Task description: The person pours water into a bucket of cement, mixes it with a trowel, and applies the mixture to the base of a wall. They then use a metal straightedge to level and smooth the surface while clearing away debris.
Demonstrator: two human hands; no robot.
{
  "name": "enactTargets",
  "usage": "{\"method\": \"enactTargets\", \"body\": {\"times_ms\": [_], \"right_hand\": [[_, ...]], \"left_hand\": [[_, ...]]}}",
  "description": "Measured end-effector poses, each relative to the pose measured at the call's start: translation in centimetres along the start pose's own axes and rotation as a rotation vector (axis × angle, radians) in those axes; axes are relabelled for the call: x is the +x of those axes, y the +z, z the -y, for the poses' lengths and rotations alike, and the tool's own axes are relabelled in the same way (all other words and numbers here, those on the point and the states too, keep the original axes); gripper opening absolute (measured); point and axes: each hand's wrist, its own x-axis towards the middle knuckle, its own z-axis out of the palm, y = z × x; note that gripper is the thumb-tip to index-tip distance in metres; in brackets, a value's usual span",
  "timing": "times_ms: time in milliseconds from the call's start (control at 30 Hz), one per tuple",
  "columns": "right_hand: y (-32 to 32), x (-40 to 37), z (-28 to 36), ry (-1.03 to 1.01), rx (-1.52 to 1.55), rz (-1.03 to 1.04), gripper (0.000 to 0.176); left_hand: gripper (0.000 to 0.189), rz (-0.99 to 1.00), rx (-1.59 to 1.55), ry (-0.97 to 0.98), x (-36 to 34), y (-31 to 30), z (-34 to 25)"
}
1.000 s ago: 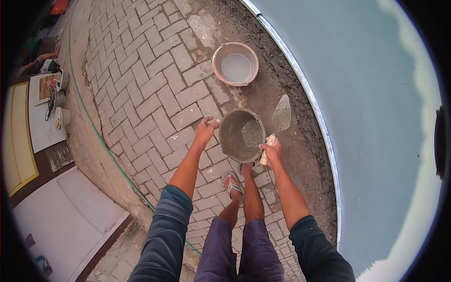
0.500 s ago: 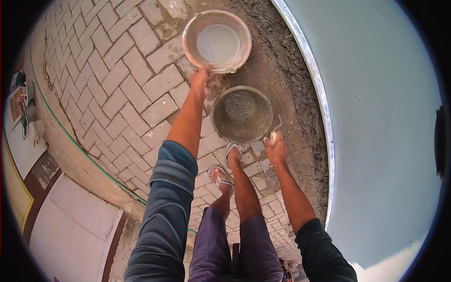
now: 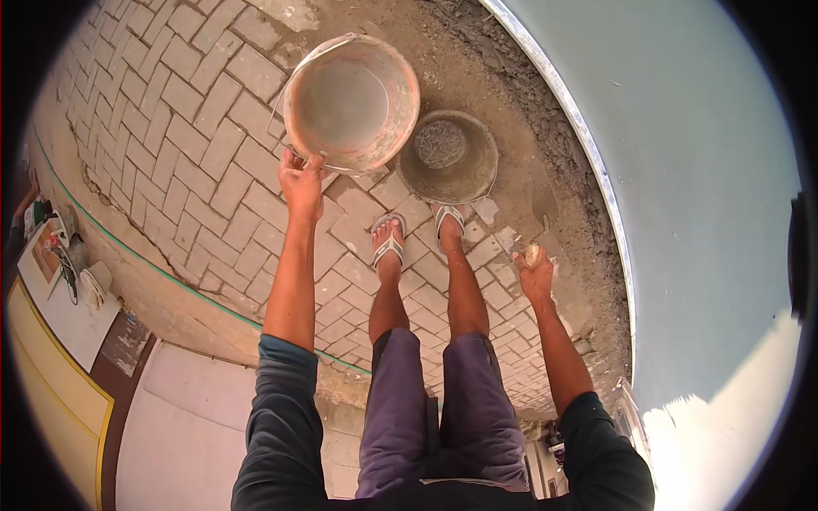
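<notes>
View from the head camera, looking straight down. My left hand (image 3: 302, 183) is clamped on the near rim of a round pinkish bucket (image 3: 349, 102): the fingers (image 3: 308, 162) curl over the lip, the thumb side lies outside, and the arm is stretched out towards the far left. The bucket hangs clear of the ground with its mouth turned up towards the camera, so its axis runs almost along my line of sight. Its rim reads as a near-circle, and a thin wire bail lies along its left side. The inside shows a flat grey-brown surface; I cannot tell how deep it is.

My right hand (image 3: 535, 274) is held low on the right, closed in a fist round a pale handle (image 3: 532, 254). The rounded end of the handle sticks out of the fist and points to the far side. I cannot make out what lies beyond the handle against the dirt.

Between the two hands, just right of the pinkish bucket and nearly touching it in the view, stands a grey mortar-crusted bucket (image 3: 449, 157), upright on the ground, with a dark lump at its bottom. My sandalled feet (image 3: 388, 243) stand just near of it on the herringbone brick paving (image 3: 196, 145). To the right, a strip of bare soil meets a metal strip (image 3: 588, 145) at the foot of a blue-grey wall (image 3: 707, 170).
</notes>
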Motion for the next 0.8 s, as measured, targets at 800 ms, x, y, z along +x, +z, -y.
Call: {"method": "enactTargets", "body": {"times_ms": [800], "right_hand": [[3.7,-20.0,0.9,0.438,0.633,-0.252,0.037]], "left_hand": [[0.013,0.2,0.659,0.395,-4.7,1.7,-0.9]]}}
